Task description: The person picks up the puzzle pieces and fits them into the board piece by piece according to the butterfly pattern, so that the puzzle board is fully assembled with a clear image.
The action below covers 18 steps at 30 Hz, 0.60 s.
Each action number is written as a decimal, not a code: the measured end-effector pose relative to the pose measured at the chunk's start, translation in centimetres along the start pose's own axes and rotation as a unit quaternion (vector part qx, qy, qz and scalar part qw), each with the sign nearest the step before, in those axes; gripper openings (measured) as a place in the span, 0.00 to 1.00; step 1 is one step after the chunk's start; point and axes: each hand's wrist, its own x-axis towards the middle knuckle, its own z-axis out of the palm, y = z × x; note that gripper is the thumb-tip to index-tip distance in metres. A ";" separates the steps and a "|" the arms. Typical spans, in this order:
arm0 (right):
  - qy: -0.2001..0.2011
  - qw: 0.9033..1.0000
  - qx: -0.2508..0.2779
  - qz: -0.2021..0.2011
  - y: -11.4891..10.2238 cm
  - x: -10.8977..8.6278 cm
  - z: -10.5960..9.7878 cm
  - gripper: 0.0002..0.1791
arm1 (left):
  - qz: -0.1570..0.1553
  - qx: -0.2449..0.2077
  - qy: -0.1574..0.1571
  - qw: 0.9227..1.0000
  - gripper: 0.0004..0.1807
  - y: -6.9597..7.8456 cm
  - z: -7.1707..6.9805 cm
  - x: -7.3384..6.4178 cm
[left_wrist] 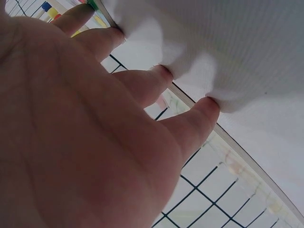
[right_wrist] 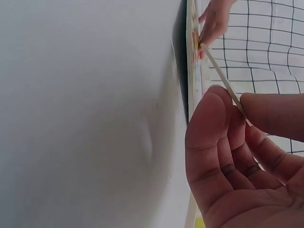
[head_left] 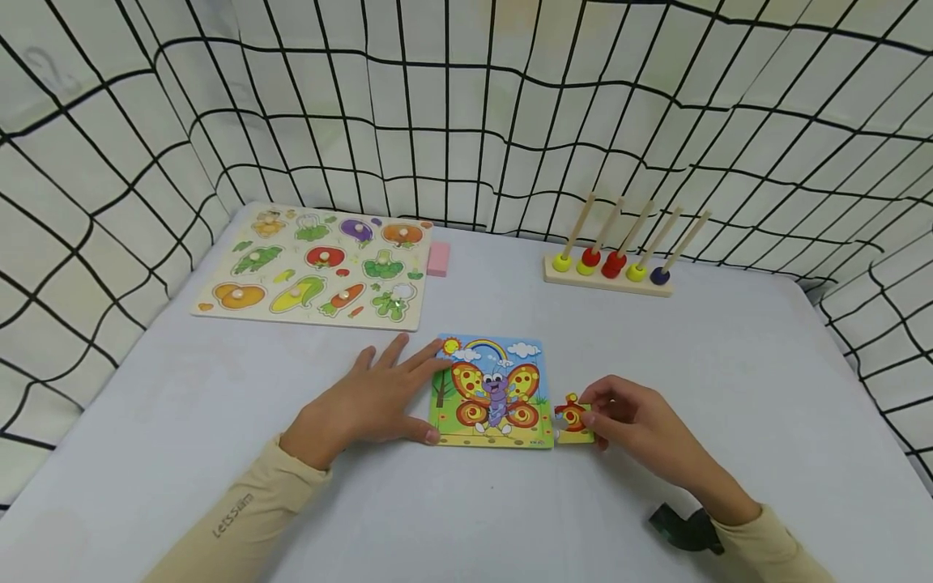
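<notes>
A square butterfly jigsaw puzzle (head_left: 496, 393) lies flat on the white table. My left hand (head_left: 375, 397) is spread along its left side, thumb near the lower left corner and fingertips at the upper left edge. In the left wrist view, the fingers (left_wrist: 190, 121) are extended with their tips at the table surface. Just right of the puzzle, my right hand (head_left: 637, 421) pinches a jigsaw piece (head_left: 571, 419) with a red and orange swirl between thumb and fingers. The right wrist view shows that thin piece (right_wrist: 221, 73) edge-on, tilted above the table.
A vegetable peg puzzle board (head_left: 331, 316) lies at the back left, with a pink block (head_left: 438, 259) beside it. At the back right stands a wooden bead stacker (head_left: 608, 283) with upright pegs. A dark curved object (head_left: 685, 528) is beside the right wrist. Black netting (head_left: 452, 129) surrounds the table.
</notes>
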 end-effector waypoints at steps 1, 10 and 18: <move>-0.001 1.000 0.001 -0.001 -0.1 0.1 0.2 0.11 | -0.001 0.000 0.000 1.000 0.54 0.0 0.0 0.0; -0.011 1.000 -0.002 -0.001 -0.7 0.9 1.4 0.11 | -0.001 -0.004 0.001 1.000 0.54 -0.1 0.1 0.0; -0.007 1.000 -0.009 -0.003 -0.9 1.5 2.2 0.10 | 0.001 0.002 0.003 1.000 0.54 -0.1 0.0 0.0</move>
